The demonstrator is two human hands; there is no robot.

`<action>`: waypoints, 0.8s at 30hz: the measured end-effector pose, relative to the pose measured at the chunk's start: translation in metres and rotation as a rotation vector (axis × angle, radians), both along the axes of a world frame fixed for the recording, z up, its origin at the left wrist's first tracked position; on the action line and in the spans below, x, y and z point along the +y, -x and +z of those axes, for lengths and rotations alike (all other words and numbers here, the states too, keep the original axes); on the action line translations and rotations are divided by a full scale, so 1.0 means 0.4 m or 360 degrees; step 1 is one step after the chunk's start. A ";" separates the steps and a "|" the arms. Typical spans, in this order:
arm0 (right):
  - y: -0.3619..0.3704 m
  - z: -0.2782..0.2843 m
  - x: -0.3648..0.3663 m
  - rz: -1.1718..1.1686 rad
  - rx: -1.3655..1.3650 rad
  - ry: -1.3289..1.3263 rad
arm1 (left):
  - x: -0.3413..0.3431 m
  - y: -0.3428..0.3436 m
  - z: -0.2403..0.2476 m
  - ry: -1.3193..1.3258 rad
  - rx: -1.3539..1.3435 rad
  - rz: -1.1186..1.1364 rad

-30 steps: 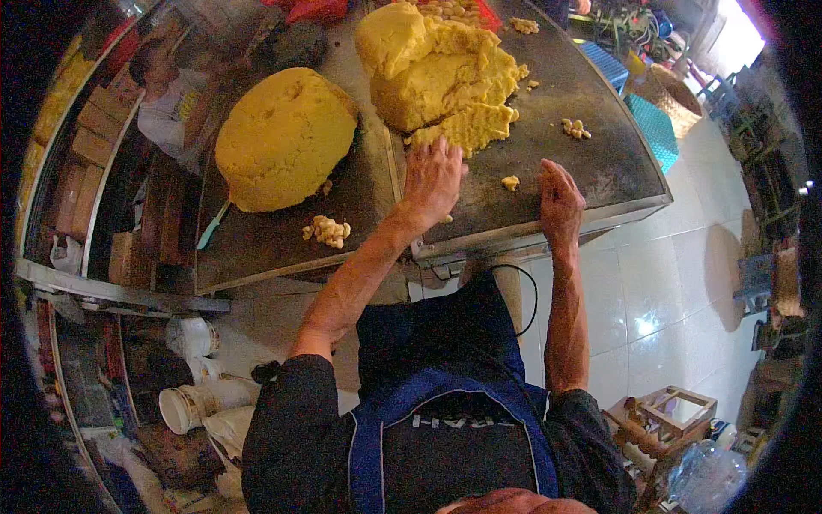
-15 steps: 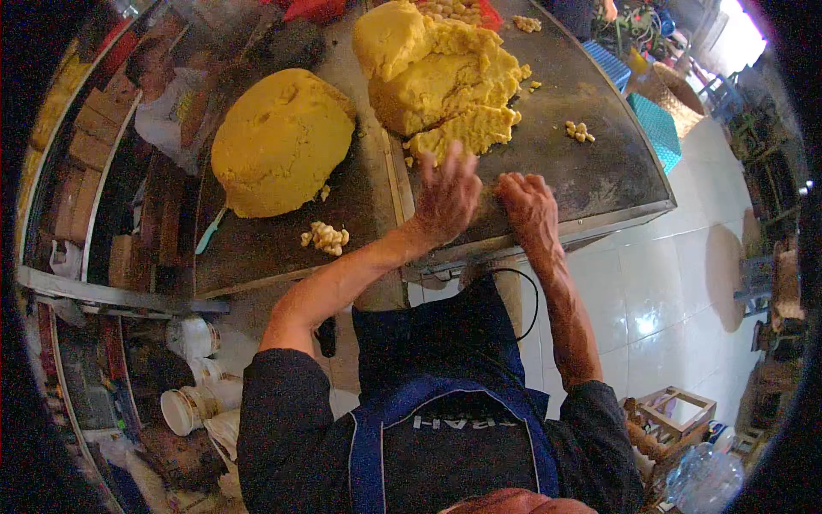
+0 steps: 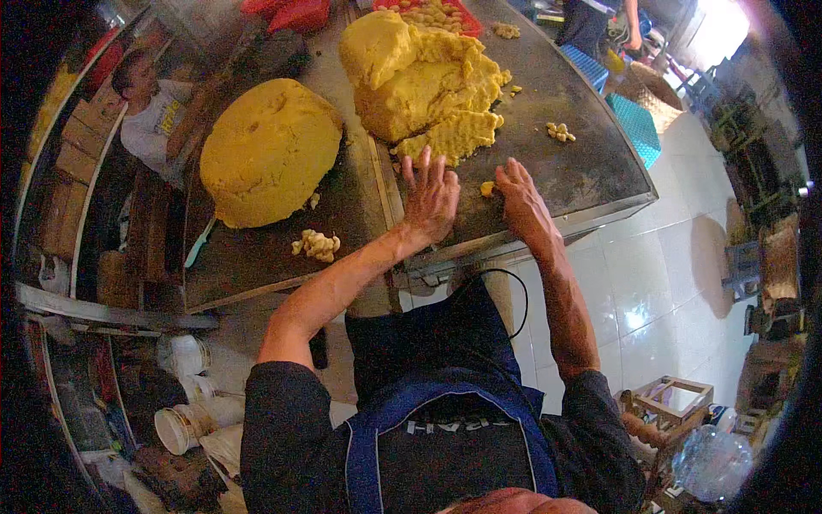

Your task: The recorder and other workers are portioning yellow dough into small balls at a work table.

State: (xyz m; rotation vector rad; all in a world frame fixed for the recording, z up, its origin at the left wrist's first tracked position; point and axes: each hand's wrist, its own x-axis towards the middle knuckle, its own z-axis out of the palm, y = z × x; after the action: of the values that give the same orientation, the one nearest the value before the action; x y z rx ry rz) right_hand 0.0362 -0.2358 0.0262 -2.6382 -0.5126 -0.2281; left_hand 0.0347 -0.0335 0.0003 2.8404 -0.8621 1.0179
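Note:
A mass of lumpy yellow dough (image 3: 428, 86) sits on the dark worktop (image 3: 565, 176), with a rough flattened flap at its near side. My left hand (image 3: 431, 204) is open, fingers spread, its fingertips at the near edge of that flap. To its right, my right hand (image 3: 527, 204) rests low over the worktop with its fingers stretched out and close together. A small yellow piece of dough (image 3: 487, 188) lies beside its thumb. A big smooth mound of yellow dough (image 3: 270, 154) stands on the left part of the table.
Small pale clusters of nuts or pieces lie at the left front (image 3: 316, 246) and right (image 3: 561, 132). A red tray (image 3: 470, 24) holds more pale pieces at the back. A turquoise-handled tool (image 3: 199, 243) lies by the mound. A person (image 3: 158, 116) sits at the left.
My left hand has come down beside the flap's near edge. My right hand's fingers have straightened from a curl, and a small dough piece now shows beside the thumb. The view has shifted slightly.

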 end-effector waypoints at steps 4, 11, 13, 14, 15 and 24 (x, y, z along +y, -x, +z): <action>0.029 -0.038 -0.032 -0.0115 -0.0153 -0.0412 | -0.009 -0.003 -0.011 -0.0118 -0.0074 -0.0106; 0.040 -0.050 -0.053 -0.0502 -0.0289 -0.0907 | 0.052 -0.011 -0.019 0.0190 -0.0117 0.0294; 0.062 -0.045 -0.024 -0.0490 -0.0433 -0.0785 | 0.097 -0.002 -0.011 0.0188 -0.0126 0.0483; 0.084 -0.044 -0.001 -0.0351 -0.0311 -0.0901 | 0.118 0.013 -0.006 0.0508 -0.0061 0.0331; 0.108 -0.044 0.024 -0.0270 -0.0073 -0.1026 | 0.126 0.033 -0.004 0.0504 -0.0067 0.0332; 0.195 -0.007 0.112 -0.0262 -0.0202 -0.0892 | 0.107 0.119 0.032 0.1169 0.0786 -0.0142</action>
State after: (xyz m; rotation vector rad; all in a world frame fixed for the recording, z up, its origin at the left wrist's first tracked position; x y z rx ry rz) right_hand -0.0418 -0.1912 0.0234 -2.1231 -0.2236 -0.5119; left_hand -0.0128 0.0093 0.0131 2.2286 -0.4334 0.4397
